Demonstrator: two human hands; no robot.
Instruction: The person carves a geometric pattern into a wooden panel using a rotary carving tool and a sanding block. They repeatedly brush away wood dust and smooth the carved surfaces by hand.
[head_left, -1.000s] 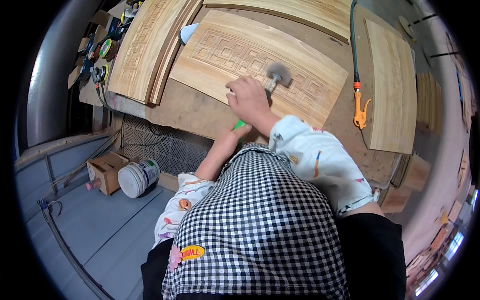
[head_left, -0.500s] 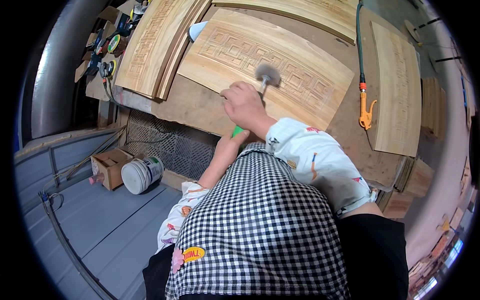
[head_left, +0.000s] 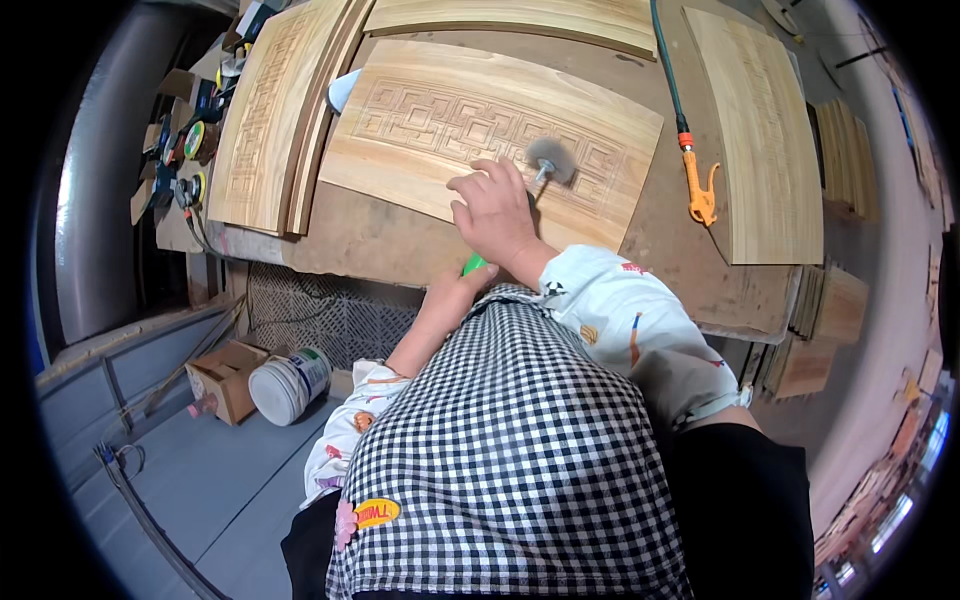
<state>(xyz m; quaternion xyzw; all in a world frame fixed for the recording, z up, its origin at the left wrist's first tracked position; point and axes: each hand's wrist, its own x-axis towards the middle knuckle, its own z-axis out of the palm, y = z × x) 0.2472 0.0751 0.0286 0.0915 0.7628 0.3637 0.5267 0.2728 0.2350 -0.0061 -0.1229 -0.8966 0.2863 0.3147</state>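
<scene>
A flat wooden panel (head_left: 400, 185) with a band of carved, interlocking square patterns lies on the bench in front of me. Over the right part of the carving is the round grey wheel (head_left: 550, 160) of a hand-held rotary tool, smeared as if spinning. My right hand (head_left: 498, 212) is closed over the tool's shaft just behind the wheel, its knuckles up. Lower down, close to my apron, my left hand (head_left: 452, 298) grips the tool's green rear body (head_left: 474, 263). Most of that body is hidden by my hands.
Carved panels are stacked at left (head_left: 262, 130); another panel (head_left: 765, 150) lies at right. An orange air blow gun (head_left: 703, 190) on a green hose rests between. Power sanders (head_left: 187, 190) sit far left. A white bucket (head_left: 285, 385) and cardboard box (head_left: 225, 380) stand below the bench.
The grey wheel and my right hand have moved rightward along the carving. My left hand keeps its grip on the green body. The whole view has shifted somewhat.
</scene>
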